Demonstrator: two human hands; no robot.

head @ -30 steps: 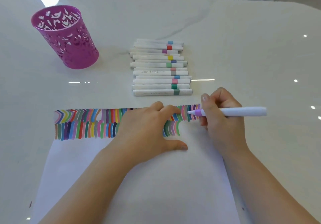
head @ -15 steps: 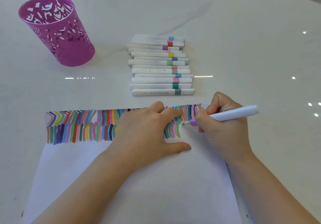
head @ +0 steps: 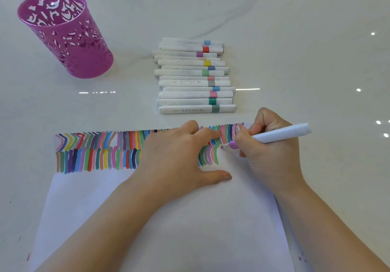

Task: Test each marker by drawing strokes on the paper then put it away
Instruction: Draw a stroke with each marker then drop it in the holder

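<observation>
my right hand [head: 272,155] is curled tight around a white marker [head: 280,134], thumb and forefinger pinching it just behind the lilac collar, the other fingers folded under. it sits right of centre in the frame, its heel resting on the paper [head: 190,229]. my left hand [head: 179,155] lies flat just beside it, fingers relaxed and loosely together, thumb stretched out toward the lower right, palm pressing the sheet down over the coloured strokes [head: 95,151].

the marker pokes out of both sides of my right fist. its lilac tip points toward the lower left and touches the paper at the right end of the lower row of strokes, close to my left fingertips. its long axis runs from that tip up toward the right, at a shallow slant, the blunt white end hanging over the table [head: 295,39] beyond the paper's right edge.

above my hands, in the middle of the frame, a row of capped markers [head: 194,75] lies side by side, each one running left to right with its colour band toward the right. a purple cut-out cup [head: 65,35] stands upright in the upper left, well apart from them.
</observation>
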